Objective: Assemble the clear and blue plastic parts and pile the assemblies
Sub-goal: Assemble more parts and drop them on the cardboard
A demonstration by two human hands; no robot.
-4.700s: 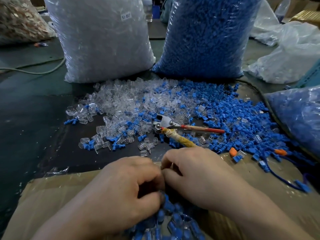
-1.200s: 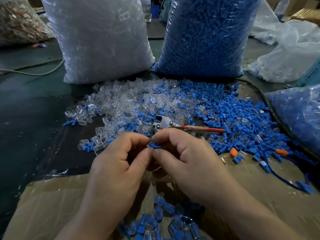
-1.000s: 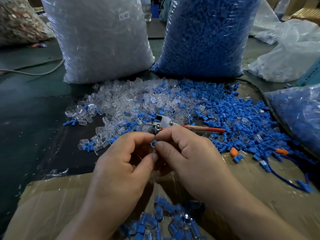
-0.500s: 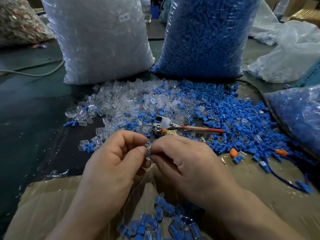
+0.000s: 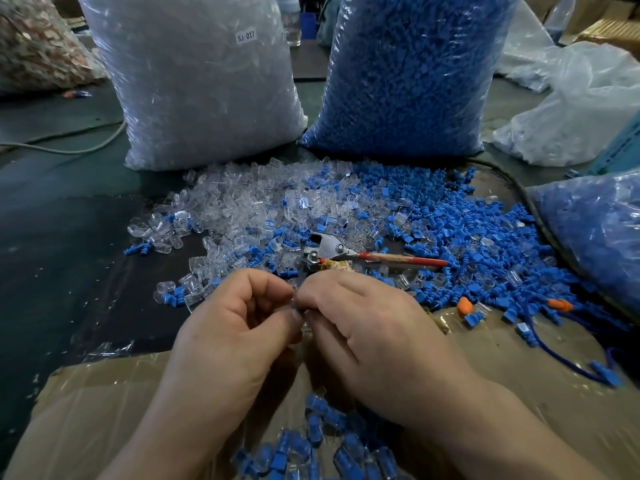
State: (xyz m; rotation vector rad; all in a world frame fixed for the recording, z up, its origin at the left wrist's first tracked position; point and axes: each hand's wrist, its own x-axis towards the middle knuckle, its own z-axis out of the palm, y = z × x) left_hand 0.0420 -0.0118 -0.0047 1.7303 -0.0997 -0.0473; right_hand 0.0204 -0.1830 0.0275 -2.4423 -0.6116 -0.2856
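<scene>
Between the fingertips of both hands, just above the near middle of the scene, sits a small part (image 5: 299,308), almost wholly hidden by the fingers. Whether it is clear, blue or both joined cannot be told. The left hand (image 5: 235,327) has its fingers curled in, thumb and forefinger pinching the part from the left. The right hand (image 5: 363,327) is curled the same way and pinches it from the right, so the two sets of fingertips touch.

Below the hands, at the near edge, a pile of assemblies (image 5: 311,445), clear shells with blue inside, lies on a sheet of cardboard (image 5: 104,410) covered in shiny film.

Just beyond the hands a pair of cutters (image 5: 330,250) with a red handle lies among the loose stock, its head pointing left. Loose clear parts (image 5: 249,202) spread to the far left of it and loose blue parts (image 5: 467,230) to the right, the two mixing in the middle. Two orange pieces (image 5: 464,305) lie at the near right edge of the blue spread, and a blue cord (image 5: 561,358) curves over the cardboard near them.

Farther back stand a big bag of clear parts (image 5: 201,81), labelled SJ 017, and beside it on the right a big bag of blue parts (image 5: 408,71). Another filled bag (image 5: 595,230) lies at the right edge, all on a dark table (image 5: 52,237).
</scene>
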